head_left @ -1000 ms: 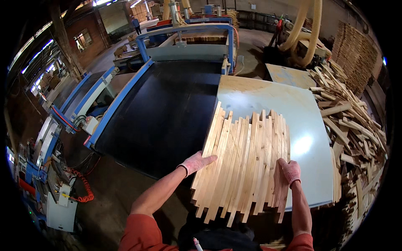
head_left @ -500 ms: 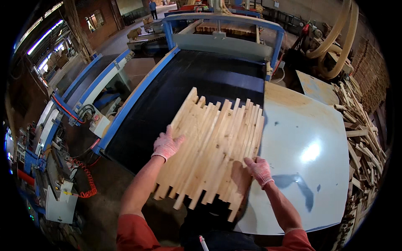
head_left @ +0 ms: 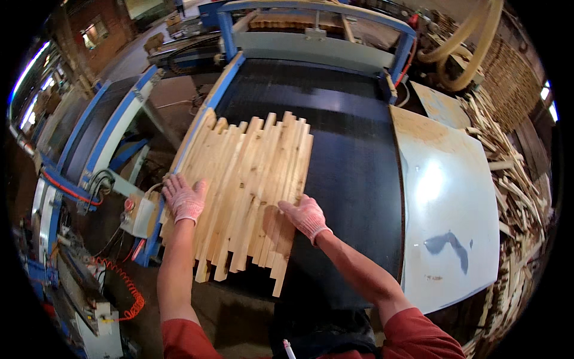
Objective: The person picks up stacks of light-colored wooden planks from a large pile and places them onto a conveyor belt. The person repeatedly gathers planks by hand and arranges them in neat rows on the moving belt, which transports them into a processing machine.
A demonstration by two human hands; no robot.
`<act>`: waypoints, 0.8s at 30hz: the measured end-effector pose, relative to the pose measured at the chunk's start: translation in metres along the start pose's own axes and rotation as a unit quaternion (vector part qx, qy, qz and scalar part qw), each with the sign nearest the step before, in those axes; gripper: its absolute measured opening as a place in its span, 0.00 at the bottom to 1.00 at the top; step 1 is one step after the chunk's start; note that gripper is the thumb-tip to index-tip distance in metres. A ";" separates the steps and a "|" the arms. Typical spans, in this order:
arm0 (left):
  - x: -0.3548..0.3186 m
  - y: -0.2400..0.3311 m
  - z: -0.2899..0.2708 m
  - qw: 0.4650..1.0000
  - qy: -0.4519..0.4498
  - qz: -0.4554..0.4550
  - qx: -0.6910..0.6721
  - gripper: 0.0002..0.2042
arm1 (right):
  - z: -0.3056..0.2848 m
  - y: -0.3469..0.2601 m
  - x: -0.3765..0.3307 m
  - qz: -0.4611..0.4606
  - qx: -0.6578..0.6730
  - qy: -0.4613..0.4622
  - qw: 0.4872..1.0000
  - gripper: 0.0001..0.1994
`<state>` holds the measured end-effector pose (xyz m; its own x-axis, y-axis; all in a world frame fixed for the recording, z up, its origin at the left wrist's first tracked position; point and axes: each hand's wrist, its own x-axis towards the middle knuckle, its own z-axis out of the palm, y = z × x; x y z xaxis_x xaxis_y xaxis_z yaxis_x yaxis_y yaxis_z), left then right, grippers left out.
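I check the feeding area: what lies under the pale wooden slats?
The pale wooden slats rest on the black conveyor belt; whatever is directly beneath them is covered.

Wooden slats lie on the conveyor belt, metal table right, scrap pile beyond.

A batch of pale wooden slats lies flat, side by side, ends uneven, on the black belt.
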<state>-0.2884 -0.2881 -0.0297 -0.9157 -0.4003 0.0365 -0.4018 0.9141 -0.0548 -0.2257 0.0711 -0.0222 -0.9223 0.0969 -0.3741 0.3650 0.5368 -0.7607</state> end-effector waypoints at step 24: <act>-0.597 0.367 -0.090 0.398 -0.581 0.495 -0.509 0.23 | -0.218 0.438 -0.549 0.075 0.578 0.105 0.806 0.22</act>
<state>0.1118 0.2921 0.0182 -0.2447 0.9694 -0.0182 -0.1659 -0.0233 0.9859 0.4126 0.4354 -0.0345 -0.8134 0.2928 -0.5026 0.2370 -0.6223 -0.7460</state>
